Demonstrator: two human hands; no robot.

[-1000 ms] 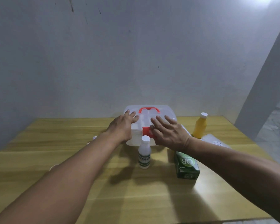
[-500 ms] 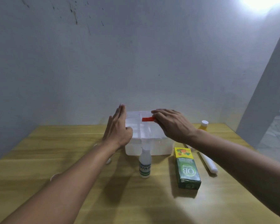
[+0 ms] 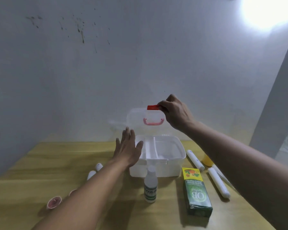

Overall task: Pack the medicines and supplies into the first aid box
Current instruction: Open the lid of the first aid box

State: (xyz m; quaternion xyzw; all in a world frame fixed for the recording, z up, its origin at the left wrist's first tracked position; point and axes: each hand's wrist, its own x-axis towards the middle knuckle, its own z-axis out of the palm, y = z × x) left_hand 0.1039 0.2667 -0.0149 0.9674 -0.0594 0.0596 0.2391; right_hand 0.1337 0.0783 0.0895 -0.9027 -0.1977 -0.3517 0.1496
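The white first aid box sits on the wooden table, near the far wall, with its clear lid standing up. The right hand pinches the red latch at the top of the lid. The left hand is flat with fingers spread, holding nothing, at the box's left side. In front of the box stand a small white bottle and a green carton. White rolls lie to the box's right.
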